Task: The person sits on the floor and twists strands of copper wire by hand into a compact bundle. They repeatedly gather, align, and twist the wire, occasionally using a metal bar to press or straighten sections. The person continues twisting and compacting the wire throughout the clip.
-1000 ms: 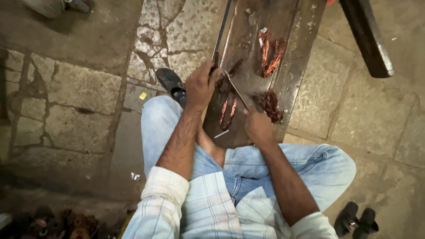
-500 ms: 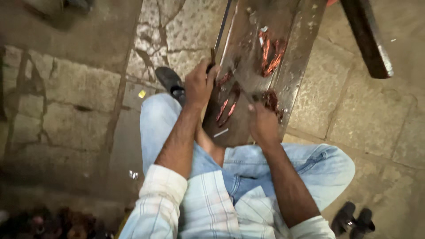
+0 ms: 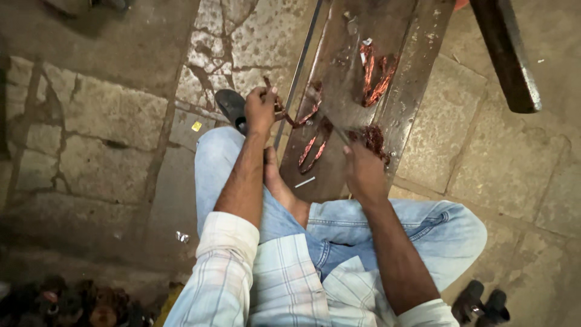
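- Head view: we looked down at our own two bare hands over a dark metal board (image 3: 357,91) lying on a stone floor (image 3: 109,121).
- Left hand (image 3: 260,109) sat at the board's left edge, fingers curled tight, pinching one end of a reddish copper wire strip (image 3: 298,118) that trailed right from our fingertips onto the board.
- Right hand (image 3: 363,172) rested on the board's near end, fingers bent down; what they pinched, we could not tell. A thin dark rod (image 3: 340,136) ran up from just past those fingers.
- Clump of copper wire scrap (image 3: 375,139) lay just beyond the right fingertips, touching or nearly so.
- V-shaped copper pair (image 3: 315,151) lay between the two hands, just left of the right fingers.
- Further copper strands (image 3: 375,75) lay well beyond both hands, up the board.
- Small pale piece (image 3: 304,181) lay on the board, left of the right wrist.
- Black shoe (image 3: 232,108) sat just left of the left hand.
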